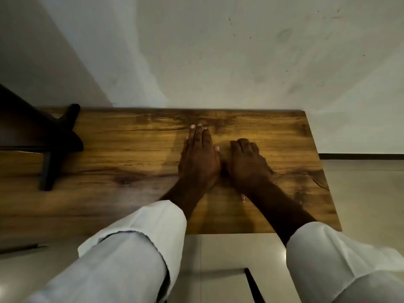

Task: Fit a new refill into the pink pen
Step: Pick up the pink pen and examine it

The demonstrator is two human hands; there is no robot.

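Risk: I see left hand [199, 159] flat, grasping nothing, on the table [284, 136]; right hand [248, 165] curled, contents hidden, so the pen could roll away unnoticed.

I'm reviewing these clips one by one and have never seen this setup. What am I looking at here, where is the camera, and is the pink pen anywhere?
There is no machine here. The single picture comes from a wide-angle camera worn on a person's head, looking down at their own two bare hands. The left hand lies flat, fingers stretched, on a wooden table. The right hand rests beside it, fingers curled downward. Both arms wear white sleeves. A small pale tip peeks out beside the right wrist; it may belong to a pen, but it is too small to tell. No pink pen or refill shows clearly. A dark stand sits at the table's left.
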